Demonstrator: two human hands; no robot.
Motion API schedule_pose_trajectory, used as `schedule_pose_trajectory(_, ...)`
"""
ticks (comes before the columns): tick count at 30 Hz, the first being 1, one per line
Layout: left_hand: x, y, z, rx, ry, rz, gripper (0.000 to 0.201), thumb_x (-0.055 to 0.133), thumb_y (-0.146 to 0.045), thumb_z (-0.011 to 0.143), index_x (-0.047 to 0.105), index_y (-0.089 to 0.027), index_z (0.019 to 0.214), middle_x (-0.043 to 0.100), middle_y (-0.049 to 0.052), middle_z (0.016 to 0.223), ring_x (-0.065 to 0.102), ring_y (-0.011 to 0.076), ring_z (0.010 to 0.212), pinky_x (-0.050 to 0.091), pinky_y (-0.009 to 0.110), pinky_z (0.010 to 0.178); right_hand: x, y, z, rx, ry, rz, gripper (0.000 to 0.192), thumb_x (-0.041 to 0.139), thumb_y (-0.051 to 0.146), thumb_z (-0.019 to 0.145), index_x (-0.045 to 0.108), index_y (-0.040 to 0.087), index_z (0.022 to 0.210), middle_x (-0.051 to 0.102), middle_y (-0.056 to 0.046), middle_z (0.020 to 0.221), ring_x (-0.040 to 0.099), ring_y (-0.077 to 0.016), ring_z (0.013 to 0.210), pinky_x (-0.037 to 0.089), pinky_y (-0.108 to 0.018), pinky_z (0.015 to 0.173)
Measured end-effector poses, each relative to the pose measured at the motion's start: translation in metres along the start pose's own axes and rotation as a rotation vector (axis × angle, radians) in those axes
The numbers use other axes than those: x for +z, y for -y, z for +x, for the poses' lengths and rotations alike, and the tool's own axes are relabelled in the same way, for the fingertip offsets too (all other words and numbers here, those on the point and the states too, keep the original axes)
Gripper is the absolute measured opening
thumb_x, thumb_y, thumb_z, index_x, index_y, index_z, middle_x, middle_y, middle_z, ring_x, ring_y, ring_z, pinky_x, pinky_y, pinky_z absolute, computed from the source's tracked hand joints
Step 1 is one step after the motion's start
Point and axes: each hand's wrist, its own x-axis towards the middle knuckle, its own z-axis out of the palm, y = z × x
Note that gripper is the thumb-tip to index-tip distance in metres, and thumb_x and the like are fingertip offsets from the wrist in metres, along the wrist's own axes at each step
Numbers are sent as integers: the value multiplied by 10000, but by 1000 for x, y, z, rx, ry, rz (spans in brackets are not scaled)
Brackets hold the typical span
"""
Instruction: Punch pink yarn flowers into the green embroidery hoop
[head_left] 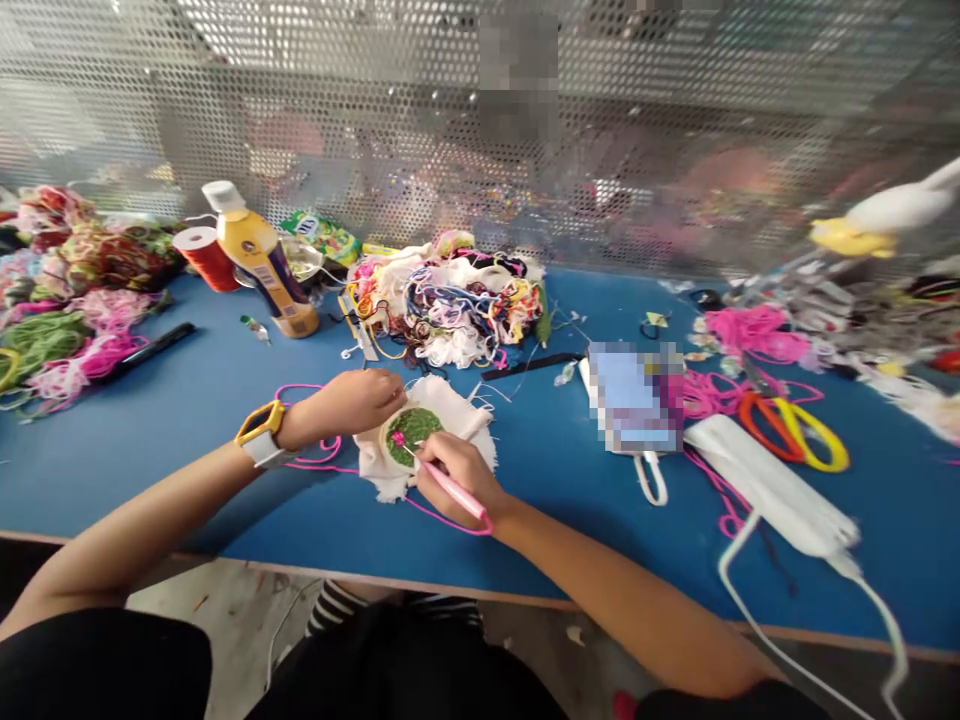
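An embroidery hoop (385, 450) with cream fabric (459, 405) stretched in it sits before me. Dense green yarn stitching (424, 428) fills much of the hoop, with a small bright pink patch (398, 439) on its left side. My right hand (463, 470) is closed around a pink punch needle (454, 488), whose metal tip points at the pink patch. Pink yarn (450, 524) loops from the back end of that tool. At the upper left edge of the hoop, my left hand (358, 402) is closed with curled fingers, gripping the rim and fabric; its fingertips are partly hidden.
Behind the hoop lies a heap of mixed yarn (457, 305). A drink bottle (262, 265) and red thread spool (206, 260) stand left of it. To the right are a blurred phone (634, 395), a white power strip (772, 485) and orange-and-yellow scissors (814, 437). A perforated metal panel (375, 130) rises behind.
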Motion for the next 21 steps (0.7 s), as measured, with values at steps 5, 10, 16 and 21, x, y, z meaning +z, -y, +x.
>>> schedule_pose_trajectory(5,22,8,-20,-83,-4,-277,331,484,-453,928,635,-164,978,673,67,867,637,198,774,478,306,707,-1,1,0,-75,16,-74,203,490,81,808,386,236,727,432,30,657,471,-136,609,422,-258,593)
schedule_pose_trajectory(10,24,2,-24,-199,-215,-88,337,529,-363,904,577,-103,1114,623,158,1057,625,261,965,488,394,861,-2,0,0,-99,51,-66,184,484,77,837,415,234,771,467,15,684,524,-158,658,487,-299,653)
schedule_pose_trajectory(16,23,7,-20,-266,-1,-264,270,520,-401,892,544,-182,737,517,-10,598,471,129,528,328,255,508,-2,3,1,-80,61,-59,203,480,69,855,408,237,769,507,3,696,565,-170,694,527,-325,682)
schedule_pose_trajectory(21,28,7,-19,-231,-97,-459,182,433,-262,898,472,-187,738,487,-23,635,437,112,577,343,246,548,-2,8,0,-162,30,-62,224,491,16,826,450,236,845,553,-10,721,607,-184,722,566,-361,745)
